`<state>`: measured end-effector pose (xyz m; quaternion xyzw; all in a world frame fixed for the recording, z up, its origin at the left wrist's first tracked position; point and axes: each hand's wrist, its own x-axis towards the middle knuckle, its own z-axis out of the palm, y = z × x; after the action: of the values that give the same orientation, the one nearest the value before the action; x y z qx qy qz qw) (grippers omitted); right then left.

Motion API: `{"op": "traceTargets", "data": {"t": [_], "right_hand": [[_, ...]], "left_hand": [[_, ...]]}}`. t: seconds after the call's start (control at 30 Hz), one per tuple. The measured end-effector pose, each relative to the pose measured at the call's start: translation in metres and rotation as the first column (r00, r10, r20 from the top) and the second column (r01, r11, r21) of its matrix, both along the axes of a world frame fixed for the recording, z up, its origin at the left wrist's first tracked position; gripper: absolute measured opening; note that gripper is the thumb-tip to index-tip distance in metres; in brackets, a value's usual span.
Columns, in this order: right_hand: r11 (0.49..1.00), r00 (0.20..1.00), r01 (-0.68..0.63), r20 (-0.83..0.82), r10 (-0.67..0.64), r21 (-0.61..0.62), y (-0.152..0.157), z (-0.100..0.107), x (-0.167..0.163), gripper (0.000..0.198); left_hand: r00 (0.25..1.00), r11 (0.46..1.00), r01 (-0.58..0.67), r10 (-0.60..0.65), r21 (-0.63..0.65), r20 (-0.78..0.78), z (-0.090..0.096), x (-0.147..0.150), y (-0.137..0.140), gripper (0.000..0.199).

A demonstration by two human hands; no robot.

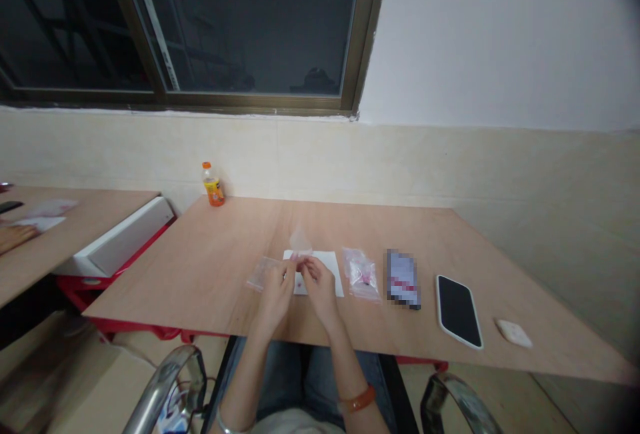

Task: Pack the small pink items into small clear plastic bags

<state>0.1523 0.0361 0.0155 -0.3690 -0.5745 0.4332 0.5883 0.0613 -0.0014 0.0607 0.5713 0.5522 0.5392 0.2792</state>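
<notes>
Pinching what looks like a translucent bag (301,241), though it is blurred, my left hand (279,282) and right hand (321,281) each have their grip closed on its near end, over the white sheet (331,263) on the bench (200,274). A flat pouch (260,274) lies beside my left hand.

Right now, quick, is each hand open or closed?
Left hand: closed, fingertips together over the white paper; anything held is too small to tell.
Right hand: closed, fingertips close against the left's; can't tell what's held.
</notes>
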Motion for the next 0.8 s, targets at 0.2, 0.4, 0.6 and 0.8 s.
{"op": "traceTargets", "data": {"t": [0.2, 0.4, 0.6, 0.8], "right_hand": [[0.999, 1.000, 0.005, -0.007, -0.006, -0.041, -0.002, 0.012, 0.006, 0.024], [0.991, 0.996, -0.049, -0.082, 0.039, -0.124, -0.005, 0.017, 0.010, 0.023], [0.984, 0.996, -0.057, -0.081, 0.044, -0.166, -0.006, 0.026, 0.015, 0.025], [0.974, 0.989, -0.145, -0.056, 0.138, -0.176, -0.009, 0.033, 0.018, 0.028]], "left_hand": [[1.000, 0.998, 0.019, -0.021, 0.059, 0.021, 0.003, -0.005, 0.004, 0.031], [0.997, 0.992, 0.051, -0.045, 0.117, -0.058, 0.002, -0.013, 0.006, 0.020], [0.997, 0.997, 0.058, -0.060, 0.041, 0.041, -0.001, -0.017, 0.005, 0.025], [0.977, 0.997, 0.083, -0.083, 0.011, 0.194, -0.003, -0.019, 0.008, 0.027]]}}
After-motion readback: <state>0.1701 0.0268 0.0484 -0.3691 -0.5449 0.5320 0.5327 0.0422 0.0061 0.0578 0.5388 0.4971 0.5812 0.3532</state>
